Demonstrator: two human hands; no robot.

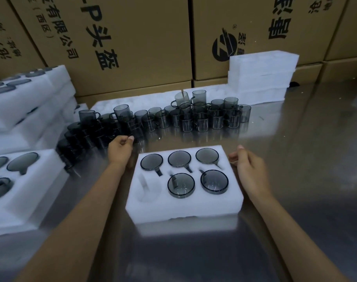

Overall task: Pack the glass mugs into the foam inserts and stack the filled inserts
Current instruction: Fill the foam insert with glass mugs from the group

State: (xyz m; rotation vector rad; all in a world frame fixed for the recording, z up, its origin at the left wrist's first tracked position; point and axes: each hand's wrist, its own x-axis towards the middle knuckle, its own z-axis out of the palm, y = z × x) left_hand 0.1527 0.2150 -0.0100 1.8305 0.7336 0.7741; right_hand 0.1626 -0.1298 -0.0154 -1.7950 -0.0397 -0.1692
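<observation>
A white foam insert (185, 208) lies on the steel table in front of me. Several smoky grey glass mugs (181, 185) sit in its holes; the front-left hole (148, 189) is empty. My left hand (120, 151) hovers just beyond the insert's far left corner, fingers loosely curled, holding nothing. My right hand (247, 165) is at the insert's right edge, fingers apart, empty. A long row of loose mugs (193, 117) stands behind the insert, some stacked two high.
Filled foam inserts (25, 192) sit at the left, with more stacked behind them (31, 92). Empty foam inserts (263, 76) are piled at the back right. Large cardboard boxes (132, 41) wall off the back. Bare steel table (305, 139) lies to the right.
</observation>
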